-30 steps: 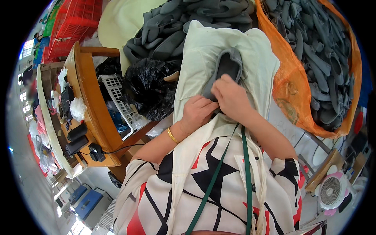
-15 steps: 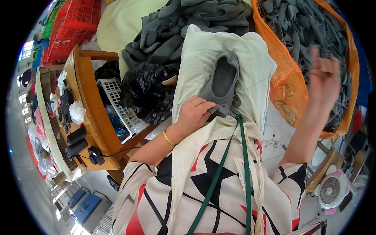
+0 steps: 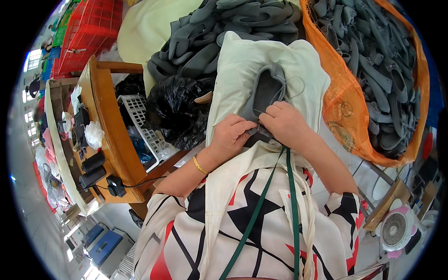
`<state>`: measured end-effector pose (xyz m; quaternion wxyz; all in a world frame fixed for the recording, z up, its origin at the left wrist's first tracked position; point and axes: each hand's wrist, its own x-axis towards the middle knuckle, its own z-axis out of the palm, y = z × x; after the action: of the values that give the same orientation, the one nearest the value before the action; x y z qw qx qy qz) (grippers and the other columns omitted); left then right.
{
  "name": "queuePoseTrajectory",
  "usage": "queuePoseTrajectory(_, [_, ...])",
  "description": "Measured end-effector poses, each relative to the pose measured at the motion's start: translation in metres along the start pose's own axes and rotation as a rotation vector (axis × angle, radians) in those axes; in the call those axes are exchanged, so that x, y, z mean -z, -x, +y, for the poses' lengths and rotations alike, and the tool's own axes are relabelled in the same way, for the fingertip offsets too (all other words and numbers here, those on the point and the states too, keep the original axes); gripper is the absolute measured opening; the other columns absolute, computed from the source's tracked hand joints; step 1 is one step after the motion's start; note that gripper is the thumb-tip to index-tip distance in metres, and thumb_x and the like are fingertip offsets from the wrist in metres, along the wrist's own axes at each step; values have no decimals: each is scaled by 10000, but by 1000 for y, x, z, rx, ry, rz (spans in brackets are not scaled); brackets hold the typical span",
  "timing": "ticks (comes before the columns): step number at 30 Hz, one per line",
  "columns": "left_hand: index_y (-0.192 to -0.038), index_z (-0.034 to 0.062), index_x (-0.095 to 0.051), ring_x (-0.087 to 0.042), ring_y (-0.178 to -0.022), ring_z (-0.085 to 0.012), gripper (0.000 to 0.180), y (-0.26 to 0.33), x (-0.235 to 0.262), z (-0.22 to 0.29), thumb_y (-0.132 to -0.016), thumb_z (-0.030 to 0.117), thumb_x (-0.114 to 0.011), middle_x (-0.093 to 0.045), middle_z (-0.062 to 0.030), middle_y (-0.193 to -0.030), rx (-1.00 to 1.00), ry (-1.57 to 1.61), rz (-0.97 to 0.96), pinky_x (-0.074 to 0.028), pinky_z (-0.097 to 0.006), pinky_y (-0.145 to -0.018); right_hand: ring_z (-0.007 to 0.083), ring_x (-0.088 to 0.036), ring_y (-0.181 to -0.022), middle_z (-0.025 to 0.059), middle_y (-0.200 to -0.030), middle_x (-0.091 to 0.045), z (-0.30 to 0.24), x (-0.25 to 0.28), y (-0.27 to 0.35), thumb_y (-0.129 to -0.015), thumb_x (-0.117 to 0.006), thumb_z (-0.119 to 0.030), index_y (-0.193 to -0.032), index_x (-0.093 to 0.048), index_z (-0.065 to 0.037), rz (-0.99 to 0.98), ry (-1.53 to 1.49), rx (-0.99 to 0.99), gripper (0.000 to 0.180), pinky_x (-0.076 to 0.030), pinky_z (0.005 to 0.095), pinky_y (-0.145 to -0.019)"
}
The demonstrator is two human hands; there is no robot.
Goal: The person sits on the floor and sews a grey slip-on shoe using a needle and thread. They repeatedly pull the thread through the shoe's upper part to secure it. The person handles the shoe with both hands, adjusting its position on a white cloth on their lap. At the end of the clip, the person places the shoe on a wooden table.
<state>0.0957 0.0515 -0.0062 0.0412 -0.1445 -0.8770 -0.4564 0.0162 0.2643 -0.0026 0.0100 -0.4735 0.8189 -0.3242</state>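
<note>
A grey slip-on shoe lies on a cream cloth cushion on my lap, its near end toward me. My left hand, with a gold bracelet at the wrist, pinches the shoe's near edge between thumb and fingers. Right beside it, my right hand has its fingers pressed together at the shoe's opening; what they grip is too small to make out. A thin thread loops over the cushion by the shoe's right side. Two green straps hang down the front of my cream apron.
Many grey shoes are heaped beyond the cushion; others fill an orange sack at right. Leftward are a black plastic bag, a white crate and a wooden table. A small fan stands at lower right.
My right hand has come from over the orange sack back to the shoe, its fingers closing beside my left hand. The left hand keeps its pinch.
</note>
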Motion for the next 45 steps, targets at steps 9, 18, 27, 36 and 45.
queuePoseTrajectory(9, [-956, 24, -702, -588, -728, -274, 148, -1, -1, -11, -811, 39, -731, -635, -110, -822, 120, 106, -134, -476, -349, -656, 231, -552, -642, 45, -649, -490, 6, -17, -15, -783, -716, -136, -638, -507, -111, 235, 188, -43, 254, -443, 355, -580])
queuePoseTrajectory(18, [-974, -8, -667, -569, -722, -154, 215, -8, 3, -4, -897, 180, -735, -619, -77, -803, 460, 338, -183, -464, -295, -655, 264, -559, -624, 65, -640, -504, 20, -40, -13, -839, -740, -175, -655, -524, -89, 375, 70, -373, 296, -441, 400, -529])
queuePoseTrajectory(27, [-915, -10, -595, -588, -691, -193, 490, 12, 9, 13, -772, 403, -814, -631, -120, -774, 827, 121, -273, -497, -343, -641, 264, -583, -641, 63, -663, -550, 0, -10, -9, -845, -746, -174, -708, -613, -96, 405, 59, -348, 206, -452, 399, -528])
queuePoseTrajectory(36, [-1077, 34, -596, -575, -844, -57, 230, -90, 148, -11, -852, 21, -640, -631, 15, -941, 344, 411, -4, -484, -232, -752, 288, -609, -685, 112, -717, -598, 13, 111, 32, -885, -717, -150, -772, -641, -40, 419, 281, -442, 175, -473, 398, -612])
queuePoseTrajectory(45, [-1094, 32, -675, -619, -912, -195, 258, -120, 81, -50, -914, 217, -674, -668, -89, -943, 178, -87, -104, -503, -339, -811, 317, -594, -701, 135, -746, -599, 41, 86, 68, -922, -673, -168, -829, -640, 1, 48, 225, -593, 196, -470, 410, -645])
